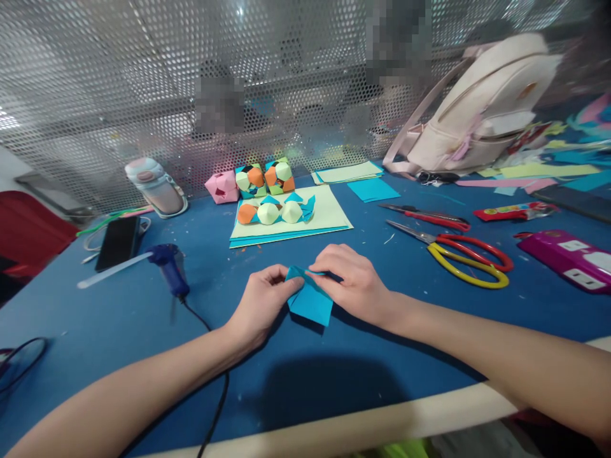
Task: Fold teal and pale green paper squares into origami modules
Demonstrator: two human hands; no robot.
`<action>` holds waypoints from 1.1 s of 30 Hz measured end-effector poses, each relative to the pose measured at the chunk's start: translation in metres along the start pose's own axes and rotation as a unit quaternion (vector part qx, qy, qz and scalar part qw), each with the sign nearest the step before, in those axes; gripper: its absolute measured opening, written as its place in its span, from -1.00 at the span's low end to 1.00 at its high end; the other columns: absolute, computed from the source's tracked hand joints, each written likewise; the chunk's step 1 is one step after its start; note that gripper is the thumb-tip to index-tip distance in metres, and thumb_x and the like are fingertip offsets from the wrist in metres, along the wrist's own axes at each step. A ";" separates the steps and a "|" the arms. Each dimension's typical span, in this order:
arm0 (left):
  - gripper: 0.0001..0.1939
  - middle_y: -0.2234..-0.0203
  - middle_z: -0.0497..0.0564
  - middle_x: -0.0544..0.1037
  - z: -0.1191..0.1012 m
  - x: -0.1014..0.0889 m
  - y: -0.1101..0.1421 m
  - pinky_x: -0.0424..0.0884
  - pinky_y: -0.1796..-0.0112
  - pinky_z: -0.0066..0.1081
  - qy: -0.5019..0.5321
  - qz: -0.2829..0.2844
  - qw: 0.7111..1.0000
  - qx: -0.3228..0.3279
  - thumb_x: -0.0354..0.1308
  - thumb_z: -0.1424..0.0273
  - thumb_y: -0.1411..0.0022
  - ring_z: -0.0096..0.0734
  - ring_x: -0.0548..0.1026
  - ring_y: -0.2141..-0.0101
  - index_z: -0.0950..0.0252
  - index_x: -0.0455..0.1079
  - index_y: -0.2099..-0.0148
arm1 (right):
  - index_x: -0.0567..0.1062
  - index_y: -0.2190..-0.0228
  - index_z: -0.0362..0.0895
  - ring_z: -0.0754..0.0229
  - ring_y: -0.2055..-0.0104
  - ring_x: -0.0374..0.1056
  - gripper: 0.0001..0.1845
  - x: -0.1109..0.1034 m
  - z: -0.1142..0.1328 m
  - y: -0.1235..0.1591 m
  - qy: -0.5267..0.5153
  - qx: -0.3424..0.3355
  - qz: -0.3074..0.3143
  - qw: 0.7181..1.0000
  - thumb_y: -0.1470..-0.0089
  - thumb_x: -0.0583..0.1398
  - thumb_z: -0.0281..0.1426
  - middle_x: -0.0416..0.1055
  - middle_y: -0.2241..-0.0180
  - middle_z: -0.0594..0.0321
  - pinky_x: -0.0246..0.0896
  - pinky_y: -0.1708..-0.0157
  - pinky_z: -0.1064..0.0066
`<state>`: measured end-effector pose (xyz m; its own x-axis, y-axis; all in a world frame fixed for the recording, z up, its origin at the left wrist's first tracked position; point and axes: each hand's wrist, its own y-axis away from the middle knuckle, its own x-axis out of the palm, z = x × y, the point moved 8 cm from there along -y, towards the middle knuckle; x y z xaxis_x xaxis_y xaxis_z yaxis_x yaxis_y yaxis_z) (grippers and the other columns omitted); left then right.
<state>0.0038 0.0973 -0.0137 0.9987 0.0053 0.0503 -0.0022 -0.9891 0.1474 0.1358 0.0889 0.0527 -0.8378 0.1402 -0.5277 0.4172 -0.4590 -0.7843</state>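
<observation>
A small folded piece of blue paper (pixel 312 305) is held between my two hands, just over the blue table. My left hand (pixel 270 289) pinches its upper left corner, thumb on top. On the other side, my right hand (pixel 351 277) grips the upper right edge between thumb and fingers, where a flap stands partly raised. Behind my hands, a row of orange, cream and blue folded paper pieces (pixel 270 213) lies on a stack of cream and blue sheets (pixel 329 207). Folded paper balls (pixel 251 181) in pink, green and orange stand farther back.
A blue glue gun (pixel 169 267) with its cord lies left, near a black phone (pixel 118 243) and a bottle (pixel 156 187). Scissors (pixel 449 248), a purple power strip (pixel 568 254) and a pale backpack (pixel 477 114) are right. A perforated metal screen (pixel 167 76) closes the back.
</observation>
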 end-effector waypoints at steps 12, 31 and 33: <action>-0.78 0.66 -0.16 0.34 -0.013 -0.008 0.002 0.18 0.54 -0.55 -0.026 -0.040 0.996 0.070 0.28 0.35 0.05 -0.61 0.22 0.59 0.34 0.32 0.54 | 0.39 0.13 -0.12 0.21 0.26 0.31 -0.72 -0.003 0.002 -0.002 -0.055 -0.002 0.013 0.998 -0.07 0.14 -0.51 0.39 0.28 0.16 0.27 0.27 0.33; -0.81 0.65 -0.16 0.39 0.006 -0.007 -0.001 0.21 0.51 -0.55 0.070 -0.041 0.996 0.023 0.32 0.40 0.11 -0.59 0.29 0.58 0.34 0.34 0.51 | 0.50 0.44 -0.16 0.23 0.24 0.36 -0.82 0.012 -0.018 0.004 -0.218 0.188 0.035 0.957 -0.11 0.10 -0.45 0.43 0.30 0.16 0.28 0.24 0.37; -0.82 0.64 -0.16 0.39 0.005 -0.008 -0.001 0.21 0.50 -0.54 0.032 -0.041 0.998 0.036 0.29 0.38 0.07 -0.58 0.28 0.58 0.33 0.36 0.50 | 0.46 0.49 -0.16 0.26 0.31 0.34 -0.83 0.015 -0.022 0.005 -0.221 0.231 0.040 0.947 -0.10 0.13 -0.42 0.42 0.38 0.22 0.27 0.28 0.40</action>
<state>-0.0036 0.0972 -0.0189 0.9901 0.0941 0.1045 0.0857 -0.9930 0.0817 0.1335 0.1085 0.0338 -0.9178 -0.2458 -0.3117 0.3733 -0.8017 -0.4669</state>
